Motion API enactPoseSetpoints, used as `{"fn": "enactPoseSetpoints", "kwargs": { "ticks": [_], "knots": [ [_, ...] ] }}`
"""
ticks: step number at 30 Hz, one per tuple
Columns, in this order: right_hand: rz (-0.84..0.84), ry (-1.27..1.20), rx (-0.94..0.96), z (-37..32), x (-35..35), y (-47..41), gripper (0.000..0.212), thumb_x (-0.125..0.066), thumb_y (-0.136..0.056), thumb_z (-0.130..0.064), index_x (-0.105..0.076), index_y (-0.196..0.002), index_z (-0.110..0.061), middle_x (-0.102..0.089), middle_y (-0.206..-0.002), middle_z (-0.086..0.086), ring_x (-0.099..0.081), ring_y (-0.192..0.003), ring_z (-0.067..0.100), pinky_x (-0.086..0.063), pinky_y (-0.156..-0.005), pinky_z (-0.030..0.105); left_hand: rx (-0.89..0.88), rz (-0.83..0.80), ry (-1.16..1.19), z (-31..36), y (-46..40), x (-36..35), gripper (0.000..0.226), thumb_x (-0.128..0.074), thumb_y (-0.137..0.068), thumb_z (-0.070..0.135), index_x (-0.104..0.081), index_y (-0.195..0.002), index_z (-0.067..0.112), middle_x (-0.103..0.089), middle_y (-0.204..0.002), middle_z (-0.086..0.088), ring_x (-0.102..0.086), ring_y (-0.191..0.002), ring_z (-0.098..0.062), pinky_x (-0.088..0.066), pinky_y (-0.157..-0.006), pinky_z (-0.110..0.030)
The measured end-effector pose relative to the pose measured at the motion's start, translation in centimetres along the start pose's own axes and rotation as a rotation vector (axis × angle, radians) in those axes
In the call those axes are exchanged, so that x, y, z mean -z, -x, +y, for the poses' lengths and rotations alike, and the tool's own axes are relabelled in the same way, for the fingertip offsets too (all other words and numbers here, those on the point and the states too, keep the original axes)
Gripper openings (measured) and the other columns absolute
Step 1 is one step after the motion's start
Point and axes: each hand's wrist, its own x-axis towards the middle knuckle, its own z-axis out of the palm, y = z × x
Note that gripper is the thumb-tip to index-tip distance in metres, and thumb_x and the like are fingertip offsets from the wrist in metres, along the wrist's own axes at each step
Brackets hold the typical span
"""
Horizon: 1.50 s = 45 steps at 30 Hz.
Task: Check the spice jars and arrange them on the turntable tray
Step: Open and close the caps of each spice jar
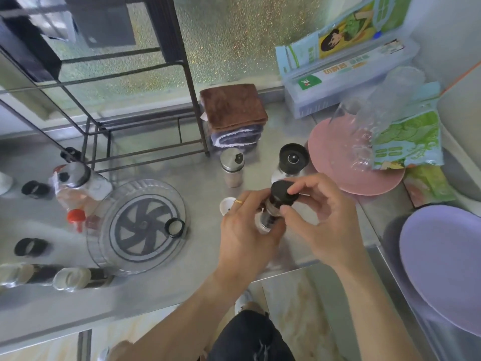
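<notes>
My left hand [247,230] grips the body of a small glass spice jar [269,217] with dark contents, held above the steel counter. The fingers of my right hand [320,212] pinch its black cap [281,192]. The clear turntable tray [138,225] with a dark fan-shaped centre lies to the left, and one black-capped jar [175,227] stands on its right rim. A steel-topped shaker [231,165] and a black-lidded jar [292,160] stand just behind my hands. A small white cap [227,205] sits beside my left hand.
More jars and bottles [75,183] crowd the left of the counter, some lying along the front edge [70,278]. A black wire rack [145,136] and folded towels [234,115] stand behind. Pink plates [351,175], plastic cups, boxes and a purple plate [447,267] fill the right.
</notes>
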Motion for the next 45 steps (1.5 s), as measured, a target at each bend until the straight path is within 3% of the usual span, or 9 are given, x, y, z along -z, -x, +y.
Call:
{"fn": "enactPoseSetpoints", "kwargs": {
  "ticks": [4,14,19,23,25,29,33,41,45],
  "knots": [
    [-0.053,-0.009,0.065,-0.8,-0.7,0.1,0.038,-0.077,-0.076,0.014,-0.064,-0.094,-0.017,-0.074,-0.102,0.002,-0.073,-0.098,0.023,-0.057,-0.094,0.033,0.036,0.019,0.199,0.1,0.8,2.0,0.045,-0.084,-0.078,0.019,-0.068,-0.12,0.026,-0.077,-0.101,0.01,-0.073,-0.101,-0.011,-0.057,-0.094,-0.034],
    [-0.22,0.39,0.13,-1.1,-2.9,0.7,0.036,-0.082,-0.073,-0.045,-0.071,-0.103,-0.027,-0.075,-0.093,-0.001,-0.073,-0.088,0.02,-0.061,-0.082,0.047,0.049,-0.033,0.656,-4.8,3.4,3.7,0.03,-0.075,-0.08,0.01,-0.073,-0.105,0.025,-0.08,-0.095,-0.001,-0.074,-0.082,-0.015,-0.055,-0.073,-0.018],
    [-0.353,0.445,0.203,-0.4,-2.9,2.4,0.041,-0.074,-0.078,-0.011,-0.07,-0.116,-0.026,-0.075,-0.108,-0.005,-0.074,-0.1,0.017,-0.061,-0.088,0.038,-0.063,-0.107,0.672,-8.2,4.4,3.2,0.023,-0.063,-0.086,0.018,-0.072,-0.108,0.021,-0.073,-0.074,0.005,-0.063,-0.061,-0.006,-0.046,-0.059,-0.012],
    [-0.304,0.572,0.274,0.4,-4.1,5.1,0.028,-0.081,-0.079,-0.04,-0.073,-0.103,-0.029,-0.076,-0.095,-0.004,-0.075,-0.086,0.02,-0.062,-0.081,0.047,-0.194,-0.127,0.632,-10.2,6.7,3.2,0.022,-0.063,-0.087,0.029,-0.073,-0.104,0.019,-0.068,-0.071,0.003,-0.057,-0.06,-0.013,-0.043,-0.057,-0.014],
    [-0.334,0.613,0.275,0.4,-4.4,6.8,0.031,-0.078,-0.079,-0.043,-0.073,-0.106,-0.031,-0.075,-0.096,-0.007,-0.074,-0.09,0.015,-0.063,-0.081,0.044,-0.21,-0.136,0.618,-10.7,8.5,3.2,0.027,-0.06,-0.084,0.035,-0.073,-0.1,0.019,-0.067,-0.075,-0.014,-0.054,-0.058,-0.014,-0.042,-0.056,-0.016],
    [-0.523,0.552,0.255,-1.1,-3.7,9.5,0.028,-0.078,-0.088,-0.008,-0.075,-0.112,-0.022,-0.077,-0.103,-0.001,-0.074,-0.103,0.02,-0.061,-0.093,0.045,-0.12,-0.182,0.735,-10.1,11.2,4.4,0.021,-0.056,-0.088,0.021,-0.071,-0.09,0.007,-0.07,-0.079,-0.023,-0.047,-0.049,-0.019,-0.039,-0.049,-0.024],
    [-0.597,0.495,0.23,-2.4,-3.3,10.4,0.032,-0.075,-0.087,0.008,-0.073,-0.112,-0.011,-0.076,-0.107,0.005,-0.072,-0.107,0.022,-0.058,-0.1,0.044,-0.029,-0.24,0.872,-9.4,11.7,4.9,0.034,-0.059,-0.076,0.034,-0.07,-0.081,0.002,-0.071,-0.071,-0.017,-0.04,-0.04,-0.021,-0.033,-0.042,-0.024],
    [-0.47,0.777,0.268,-3.6,-4.6,10.0,0.024,-0.075,-0.086,-0.046,-0.073,-0.104,-0.031,-0.079,-0.088,-0.005,-0.076,-0.077,0.011,-0.062,-0.082,0.046,0.03,-0.203,0.835,-8.2,12.0,5.3,0.045,-0.063,-0.081,0.031,-0.056,-0.097,-0.011,-0.075,-0.08,-0.024,-0.039,-0.042,-0.022,-0.033,-0.045,-0.027],
    [-0.607,0.658,0.23,-4.5,-3.5,9.8,0.027,-0.083,-0.085,-0.008,-0.076,-0.107,-0.022,-0.078,-0.1,-0.002,-0.074,-0.095,0.008,-0.06,-0.093,0.033,0.069,-0.24,0.873,-7.9,11.6,5.8,0.035,-0.056,-0.087,0.026,-0.061,-0.096,-0.008,-0.073,-0.081,-0.025,-0.038,-0.043,-0.02,-0.029,-0.045,-0.026]
  ]
}}
